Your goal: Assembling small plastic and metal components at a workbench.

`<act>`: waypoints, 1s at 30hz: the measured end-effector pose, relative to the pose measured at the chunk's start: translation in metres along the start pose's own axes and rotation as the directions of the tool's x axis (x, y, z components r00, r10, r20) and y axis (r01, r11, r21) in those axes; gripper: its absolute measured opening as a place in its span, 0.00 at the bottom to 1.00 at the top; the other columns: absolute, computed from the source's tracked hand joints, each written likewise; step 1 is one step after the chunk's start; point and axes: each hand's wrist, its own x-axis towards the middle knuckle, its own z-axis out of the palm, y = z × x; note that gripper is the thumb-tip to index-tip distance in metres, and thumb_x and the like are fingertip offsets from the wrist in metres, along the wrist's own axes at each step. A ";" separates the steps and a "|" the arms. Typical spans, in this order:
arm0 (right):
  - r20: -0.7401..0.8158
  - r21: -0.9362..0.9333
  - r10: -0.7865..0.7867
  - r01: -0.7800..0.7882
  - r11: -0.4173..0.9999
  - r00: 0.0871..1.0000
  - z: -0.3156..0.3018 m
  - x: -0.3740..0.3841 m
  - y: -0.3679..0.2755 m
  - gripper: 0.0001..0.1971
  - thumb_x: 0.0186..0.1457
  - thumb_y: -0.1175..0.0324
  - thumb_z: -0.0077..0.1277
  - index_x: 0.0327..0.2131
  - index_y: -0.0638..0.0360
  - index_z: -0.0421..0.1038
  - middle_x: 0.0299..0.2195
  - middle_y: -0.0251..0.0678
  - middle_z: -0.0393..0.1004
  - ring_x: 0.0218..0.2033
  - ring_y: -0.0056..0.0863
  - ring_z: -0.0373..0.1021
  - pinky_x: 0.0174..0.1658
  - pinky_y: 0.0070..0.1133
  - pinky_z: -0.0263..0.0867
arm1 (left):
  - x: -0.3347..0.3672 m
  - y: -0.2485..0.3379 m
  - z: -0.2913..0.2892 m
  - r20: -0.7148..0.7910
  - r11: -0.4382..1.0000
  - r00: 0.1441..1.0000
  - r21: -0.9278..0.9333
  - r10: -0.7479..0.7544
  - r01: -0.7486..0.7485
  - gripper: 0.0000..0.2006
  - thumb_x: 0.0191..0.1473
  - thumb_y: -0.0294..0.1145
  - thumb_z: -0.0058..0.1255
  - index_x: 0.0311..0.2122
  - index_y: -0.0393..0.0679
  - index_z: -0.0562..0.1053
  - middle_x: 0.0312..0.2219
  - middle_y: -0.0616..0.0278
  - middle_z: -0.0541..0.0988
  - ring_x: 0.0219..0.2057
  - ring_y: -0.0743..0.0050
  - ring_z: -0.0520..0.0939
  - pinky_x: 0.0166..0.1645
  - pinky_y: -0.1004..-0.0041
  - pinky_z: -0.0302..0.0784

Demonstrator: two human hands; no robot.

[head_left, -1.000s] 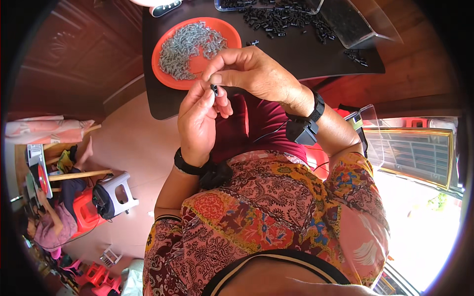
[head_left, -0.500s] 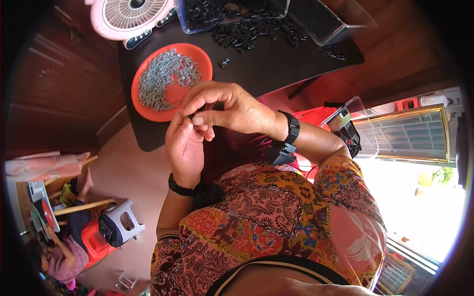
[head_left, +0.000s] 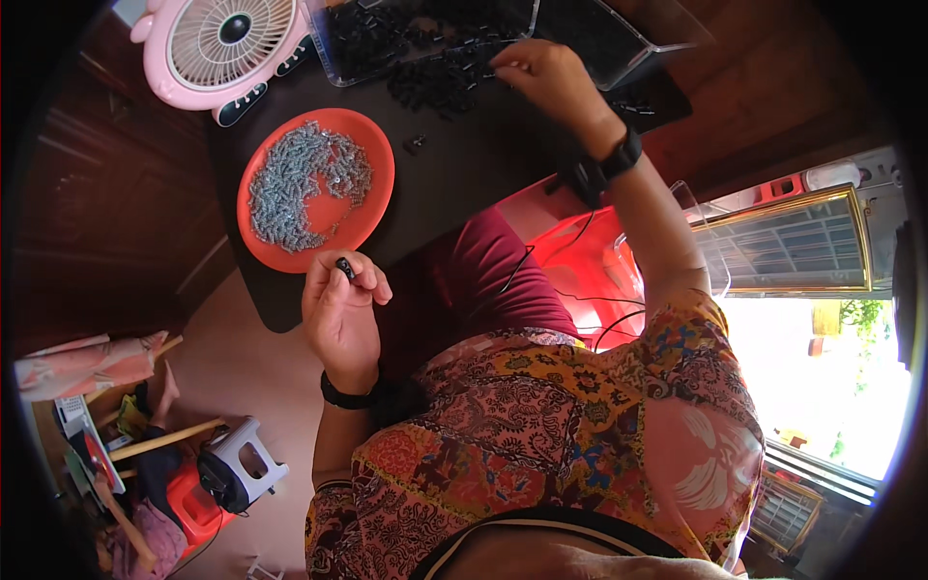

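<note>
My left hand point(head_left: 343, 324) is raised just in front of the red plate point(head_left: 383, 193), thumb and fingers closed on a small black plastic piece point(head_left: 345, 267). On the plate lies a heap of small silvery metal parts, which look like screws point(head_left: 275, 188). My right hand point(head_left: 561, 89) reaches to the far side of the dark table, beside a pile of small black plastic pieces point(head_left: 435, 89). Its thumb and fingertips are drawn together; what they hold, if anything, is too small to make out. One loose black piece point(head_left: 415, 144) lies between the plate and the pile.
Behind the pile stands a clear box point(head_left: 332, 68) with more black pieces, and another clear box point(head_left: 650, 50) is to its right. A pink fan point(head_left: 174, 72) stands at the far left. Lower left, another person point(head_left: 145, 532) is near a grey stool point(head_left: 253, 459).
My hands were together in front of the plate and are now apart. The right has moved away to the far right, by the black pile; the left has dropped slightly, showing its black piece.
</note>
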 end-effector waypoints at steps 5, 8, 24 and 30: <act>0.116 -0.191 -0.126 0.147 0.971 0.985 0.005 0.000 0.038 0.08 0.47 0.68 0.52 0.32 0.56 0.76 0.29 0.36 0.75 0.35 0.36 0.72 0.41 0.28 0.68 | 0.001 -0.005 -0.004 0.000 0.999 1.000 -0.024 -0.026 0.026 0.10 0.59 0.34 0.39 0.37 0.37 0.66 0.26 0.59 0.69 0.26 0.72 0.70 0.31 0.75 0.66; 0.190 -0.274 -0.188 0.235 0.932 0.964 0.013 -0.001 0.042 0.07 0.48 0.68 0.52 0.32 0.55 0.75 0.29 0.36 0.75 0.34 0.37 0.72 0.40 0.29 0.68 | 0.002 -0.005 -0.006 0.004 0.999 1.000 -0.040 -0.030 0.030 0.10 0.59 0.34 0.39 0.37 0.37 0.66 0.26 0.59 0.69 0.26 0.71 0.70 0.31 0.75 0.66; 0.332 0.570 0.092 -0.277 0.774 0.939 0.025 -0.005 -0.029 0.11 0.57 0.68 0.51 0.42 0.60 0.75 0.31 0.28 0.77 0.34 0.15 0.70 0.39 0.16 0.66 | -0.008 0.001 0.001 0.036 0.994 0.996 -0.062 -0.083 0.085 0.10 0.59 0.34 0.38 0.36 0.37 0.66 0.26 0.59 0.69 0.26 0.71 0.70 0.32 0.74 0.65; 0.436 0.874 -0.129 -0.384 0.298 0.891 0.031 -0.024 -0.132 0.09 0.58 0.72 0.50 0.41 0.61 0.75 0.32 0.29 0.77 0.33 0.14 0.71 0.42 0.15 0.67 | -0.008 0.006 0.008 0.032 0.990 0.994 -0.088 -0.105 0.108 0.10 0.59 0.35 0.39 0.36 0.37 0.65 0.26 0.60 0.69 0.25 0.72 0.70 0.32 0.74 0.65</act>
